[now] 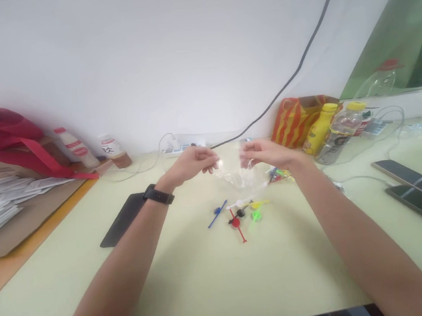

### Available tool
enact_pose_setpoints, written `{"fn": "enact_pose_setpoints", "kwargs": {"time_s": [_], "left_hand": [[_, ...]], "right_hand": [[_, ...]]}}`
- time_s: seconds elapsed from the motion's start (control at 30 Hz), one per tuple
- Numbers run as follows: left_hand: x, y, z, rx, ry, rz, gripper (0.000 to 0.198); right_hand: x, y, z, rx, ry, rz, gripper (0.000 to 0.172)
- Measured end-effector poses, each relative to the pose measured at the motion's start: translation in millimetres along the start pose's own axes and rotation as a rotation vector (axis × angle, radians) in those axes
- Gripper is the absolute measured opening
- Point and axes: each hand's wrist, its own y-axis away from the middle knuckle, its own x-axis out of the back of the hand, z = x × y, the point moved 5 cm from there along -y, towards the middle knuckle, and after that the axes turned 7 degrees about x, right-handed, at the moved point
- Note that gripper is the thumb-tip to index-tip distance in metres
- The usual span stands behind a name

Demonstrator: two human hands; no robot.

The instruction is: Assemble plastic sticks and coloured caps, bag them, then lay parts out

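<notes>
My left hand (193, 163) and my right hand (263, 153) are raised over the pale table, each pinching one side of a small clear plastic bag (235, 175) that hangs between them. Below the bag lie several small coloured plastic toys on the table: a blue stick piece (217, 212), a red one (236, 224), a green one (256, 215), a yellow one (260, 203) and a black-and-white one (239, 210). A black watch sits on my left wrist (158, 194).
A dark phone (123, 219) lies left of my arm. Two dark phones or tablets (418, 191) lie at the right. Bottles (321, 129), an orange striped bag (293, 121), a power strip (179, 147), papers and a red bag (5, 139) line the back and left.
</notes>
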Motion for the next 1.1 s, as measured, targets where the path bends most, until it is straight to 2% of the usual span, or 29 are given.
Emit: {"fn": "enact_pose_setpoints", "kwargs": {"time_s": [0.1,0.23,0.37,0.43,0.57,0.73,0.93,1.03,1.1], "left_hand": [[5.7,-3.0,-12.1,0.033,0.062,0.007,0.031],[2.6,-3.3,-22.1,0.103,0.019,-0.079,0.03],[-8.1,-3.0,-17.8,0.067,-0.057,-0.109,0.039],[-11.6,-3.0,-15.3,0.041,-0.089,-0.117,0.039],[-5.6,-3.0,-17.2,0.039,-0.106,-0.091,0.04],[0.6,-2.3,-19.3,0.028,-0.106,-0.098,0.034],[-19.3,0.3,-6.8,-0.002,-0.12,-0.189,0.039],[-23.3,0.0,-8.3,0.016,-0.157,-0.227,0.035],[-20.0,-1.4,-12.6,0.023,-0.152,-0.218,0.033]], "right_hand": [[-8.5,-3.3,6.5,-0.046,-0.025,-0.084,0.046],[-14.8,-7.5,6.9,-0.056,0.052,-0.134,0.043],[-22.4,-7.1,4.5,-0.072,0.129,-0.227,0.043],[-23.7,-6.1,2.7,-0.07,0.166,-0.226,0.043],[-17.4,-4.4,1.7,-0.076,0.227,-0.178,0.05],[-3.6,0.5,0.5,-0.063,0.29,-0.212,0.048],[-5.5,2.7,-2.6,-0.048,0.332,-0.264,0.044],[-7.1,0.8,-3.2,-0.031,0.346,-0.219,0.042],[-0.4,-0.9,-7.3,-0.006,0.415,-0.047,0.038]]}}
